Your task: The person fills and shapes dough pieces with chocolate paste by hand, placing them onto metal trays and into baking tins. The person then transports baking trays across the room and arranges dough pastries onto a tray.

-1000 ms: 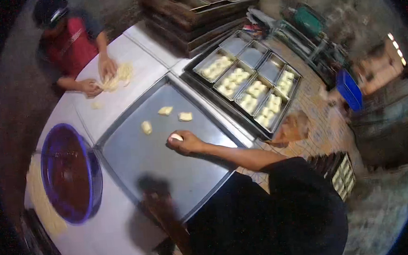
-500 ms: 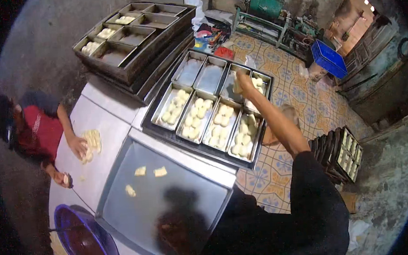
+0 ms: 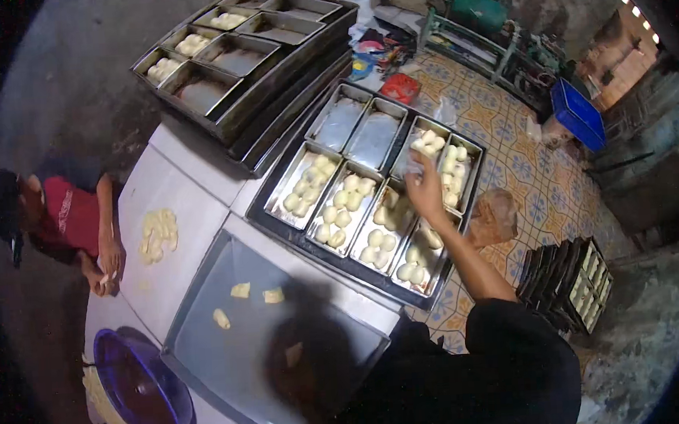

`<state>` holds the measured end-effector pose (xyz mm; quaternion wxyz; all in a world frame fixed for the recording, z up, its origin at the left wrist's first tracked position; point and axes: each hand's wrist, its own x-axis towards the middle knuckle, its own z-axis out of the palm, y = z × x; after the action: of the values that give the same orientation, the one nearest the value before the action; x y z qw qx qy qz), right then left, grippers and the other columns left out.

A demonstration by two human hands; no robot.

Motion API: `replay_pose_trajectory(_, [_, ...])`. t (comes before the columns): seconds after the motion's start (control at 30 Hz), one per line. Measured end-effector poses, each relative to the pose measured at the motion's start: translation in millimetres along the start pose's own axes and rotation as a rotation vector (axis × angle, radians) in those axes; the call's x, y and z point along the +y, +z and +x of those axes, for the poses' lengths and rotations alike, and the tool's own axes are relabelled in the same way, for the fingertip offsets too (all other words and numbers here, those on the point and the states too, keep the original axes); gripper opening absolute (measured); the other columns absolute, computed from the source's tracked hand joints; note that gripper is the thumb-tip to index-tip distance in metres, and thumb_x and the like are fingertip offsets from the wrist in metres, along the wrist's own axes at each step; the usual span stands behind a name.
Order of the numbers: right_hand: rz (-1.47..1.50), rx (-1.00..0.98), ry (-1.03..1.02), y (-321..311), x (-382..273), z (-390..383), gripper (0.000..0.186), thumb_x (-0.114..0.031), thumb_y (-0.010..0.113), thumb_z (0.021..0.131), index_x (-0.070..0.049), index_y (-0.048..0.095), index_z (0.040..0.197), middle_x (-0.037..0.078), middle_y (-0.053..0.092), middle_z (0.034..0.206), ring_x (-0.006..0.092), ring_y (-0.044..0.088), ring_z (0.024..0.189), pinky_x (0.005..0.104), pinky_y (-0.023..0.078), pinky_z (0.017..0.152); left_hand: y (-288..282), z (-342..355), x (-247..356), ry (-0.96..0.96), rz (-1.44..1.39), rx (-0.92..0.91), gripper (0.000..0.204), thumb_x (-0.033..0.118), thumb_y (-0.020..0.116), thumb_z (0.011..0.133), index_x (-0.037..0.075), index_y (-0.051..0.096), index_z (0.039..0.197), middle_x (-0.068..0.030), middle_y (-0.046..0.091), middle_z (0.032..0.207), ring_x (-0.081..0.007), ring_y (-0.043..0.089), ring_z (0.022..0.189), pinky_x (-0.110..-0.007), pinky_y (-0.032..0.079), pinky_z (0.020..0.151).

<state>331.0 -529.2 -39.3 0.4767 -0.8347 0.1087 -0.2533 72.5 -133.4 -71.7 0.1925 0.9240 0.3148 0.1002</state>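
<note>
My right hand is over a loaf pan in the far row of a dark tray of metal pans. Small pale dough balls lie in that pan, just past my fingers. Blur smears the fingertips, so their grip is unclear. Deep shadow covers my left hand above the grey sheet tray; its fingers do not show clearly. Near it is a dim piece of dough. Three more dough pieces sit on the sheet tray. Dough balls fill the near-row pans.
Stacked pan trays stand at the far left. Across the table a co-worker in red holds something pale, beside flattened dough. A purple basin stands at lower left. More filled trays are stacked on the tiled floor.
My right hand has drawn back toward me from the far-row pan, where dough balls now show. The co-worker's hand has left the flattened dough, and both their hands are together.
</note>
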Motion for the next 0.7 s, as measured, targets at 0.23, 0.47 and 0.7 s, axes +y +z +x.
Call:
replay_pose_trajectory(0.23, [0.706,-1.018,0.046,71.5,-164.9,-236.5,0.032,0.007,0.058,0.081,0.001,0.052,0.112,0.013,0.05,0.125,0.0261,0.052,0.116,0.0335,0.044,0.096,-50.2,6.8,27.3,-0.055,-0.067,0.068,0.053,0.039,0.049,0.096,-0.001,0.042,0.131,-0.0157,0.043,0.138,-0.0314,0.042,0.126,-0.044,0.032,0.107])
replay_pose_trajectory(0.47, [0.564,-0.969,-0.237,80.8,-251.9,-307.2,0.018,-0.007,0.058,0.088,0.003,0.066,0.101,0.015,0.059,0.097,0.0246,0.06,0.086,0.0318,0.048,0.075,-89.3,-20.8,-18.8,0.07,-1.302,-0.132,0.031,0.007,0.056,0.092,-0.006,0.055,0.121,-0.0169,0.053,0.127,-0.0177,0.053,0.112,-0.029,0.044,0.093])
replay_pose_trajectory(0.7, [0.729,-1.213,-0.437,127.0,-271.7,-375.0,0.046,-0.045,0.051,0.094,-0.002,0.064,0.103,0.014,0.047,0.122,0.0265,0.044,0.115,0.0395,0.036,0.097,-115.4,-41.5,-85.9,-0.31,-1.814,-0.169,0.006,0.002,0.066,0.082,-0.001,0.065,0.088,-0.0061,0.063,0.084,-0.0125,0.061,0.082,-0.025,0.049,0.075])
